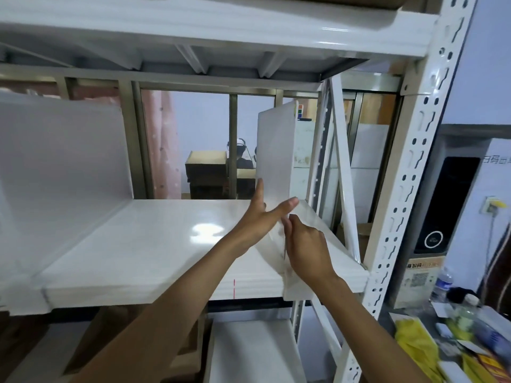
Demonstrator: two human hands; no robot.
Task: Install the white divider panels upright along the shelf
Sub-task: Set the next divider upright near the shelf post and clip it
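Clerk: Hands, two, bare. Left hand [258,214]: fingers spread flat against the near face of the divider panel [276,161], thumb hooked over toward its front edge. Right hand [307,248]: fingers curled, pinching the panel's lower front edge; whether the fingertips close fully on it I cannot tell.

Checker: Location of that panel?

Clerk: Right end of the shelf [154,244], standing roughly upright, its foot at the shelf's front lip, close to the slotted upright post [406,172]. The lower portion looks bowed or blurred where the hands meet it.

Checker: Condition risks, item by item.

Clerk: One: the panel appears thin and flexible; uneven pressure from the flat left hand could bend it instead of seating it. Two: the shelf surface is glossy, so the foot may slide sideways if the pinch loosens. Three: a tilted set would likely leave it leaning toward the post or tipping inward.

Checker: Other stock?

Clerk: Second white panel [60,150], far left, already standing on the shelf, well apart from this one. Wide bare span between them.

Checker: Beyond the shelf?

Clerk: Cardboard boxes [206,172] seen through the open back. Not involved.
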